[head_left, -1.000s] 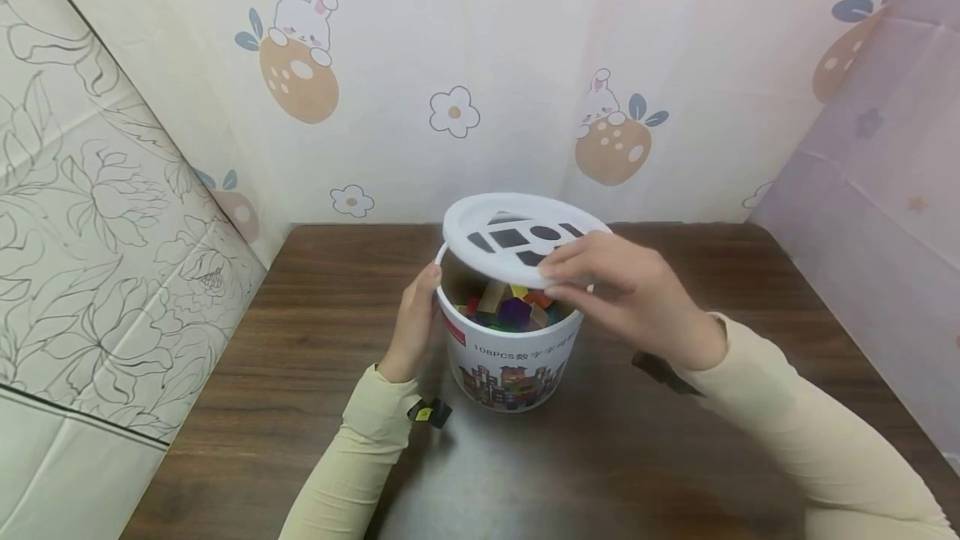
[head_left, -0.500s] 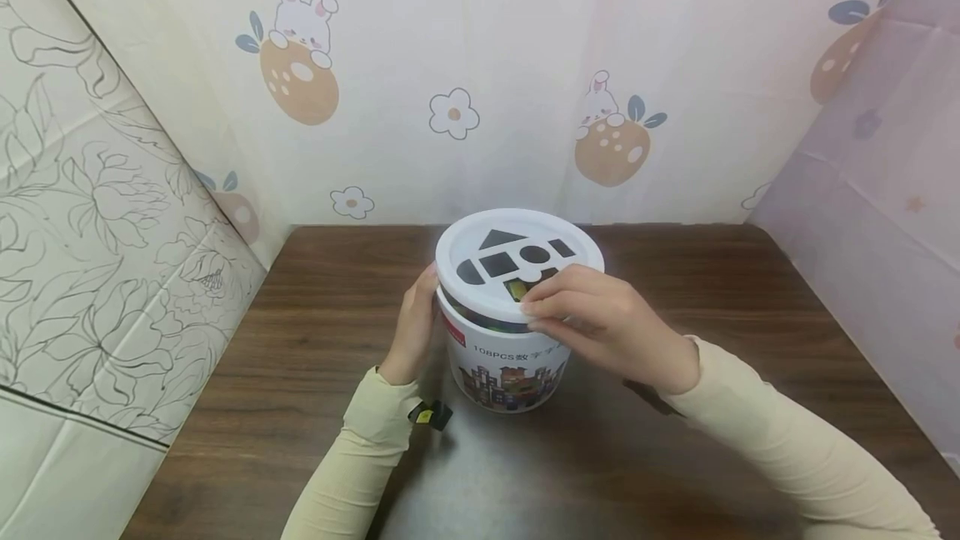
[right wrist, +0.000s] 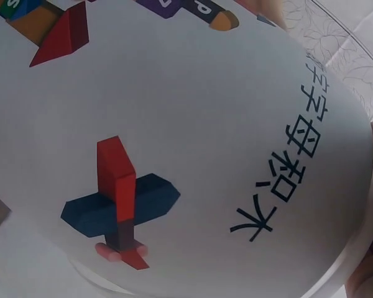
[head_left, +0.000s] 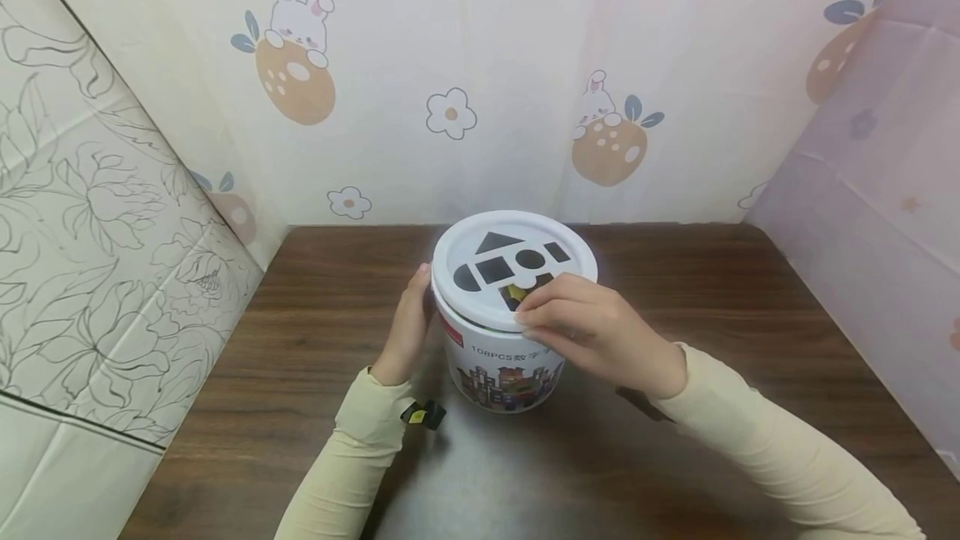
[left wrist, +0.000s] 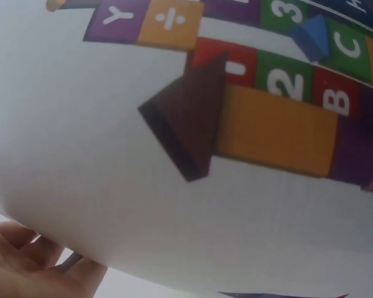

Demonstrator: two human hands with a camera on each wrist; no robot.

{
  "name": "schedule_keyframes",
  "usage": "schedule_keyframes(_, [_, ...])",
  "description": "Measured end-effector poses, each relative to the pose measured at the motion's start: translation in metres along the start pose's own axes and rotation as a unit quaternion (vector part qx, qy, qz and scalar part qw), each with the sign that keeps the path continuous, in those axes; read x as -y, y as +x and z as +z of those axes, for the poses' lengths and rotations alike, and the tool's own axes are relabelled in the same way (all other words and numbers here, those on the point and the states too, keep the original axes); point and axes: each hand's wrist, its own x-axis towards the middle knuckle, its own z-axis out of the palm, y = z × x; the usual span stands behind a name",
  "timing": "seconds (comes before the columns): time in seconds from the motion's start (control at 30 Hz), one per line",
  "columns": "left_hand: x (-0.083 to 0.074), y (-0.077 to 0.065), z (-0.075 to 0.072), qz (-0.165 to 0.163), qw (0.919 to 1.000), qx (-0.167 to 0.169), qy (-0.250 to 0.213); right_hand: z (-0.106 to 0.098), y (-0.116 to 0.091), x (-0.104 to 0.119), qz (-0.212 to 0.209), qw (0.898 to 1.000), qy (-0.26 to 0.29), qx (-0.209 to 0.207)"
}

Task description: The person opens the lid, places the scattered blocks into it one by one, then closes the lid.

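A white bucket (head_left: 480, 367) with printed blocks and lettering stands upright on the table. Its white lid (head_left: 489, 297), cut with shaped holes, lies over the top, with a thin gap at the front. Yellow shows through one hole. My left hand (head_left: 407, 330) holds the bucket's left side, thumb near the rim; its other fingers are hidden behind. In the left wrist view part of a hand (left wrist: 40, 264) touches the bucket wall (left wrist: 99, 112). My right hand (head_left: 600, 327) pinches the lid's front right edge. The right wrist view is mostly printed bucket wall (right wrist: 193, 112).
The dark wooden table (head_left: 315, 298) runs back to a curtain (head_left: 390, 65) with rabbit and flower prints. Patterned cloth sides (head_left: 97, 190) stand at left and right. A small black and yellow item (head_left: 425, 415) sits at the left wrist.
The lid has come down from a raised, tilted position onto the bucket, covering the coloured blocks inside. My right hand has moved down and left with it. The left hand stays on the bucket.
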Motion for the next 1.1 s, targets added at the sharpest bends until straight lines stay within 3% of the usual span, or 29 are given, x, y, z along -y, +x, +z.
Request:
schedule_keyframes(0.8, [-0.008, -0.004, 0.000, 0.012, 0.9999, -0.006, 0.006, 0.006, -0.002, 0.002, 0.007, 0.999, 0.003, 0.033])
schedule_keyframes(1.0, [-0.012, -0.003, -0.003, 0.005, 0.9999, 0.009, 0.011, 0.004, -0.004, -0.003, -0.006, 1.000, -0.009, -0.013])
schedule_keyframes(1.1, [-0.016, -0.003, -0.005, 0.013, 0.9995, 0.017, 0.023, -0.001, -0.006, -0.009, 0.028, 0.998, -0.021, -0.047])
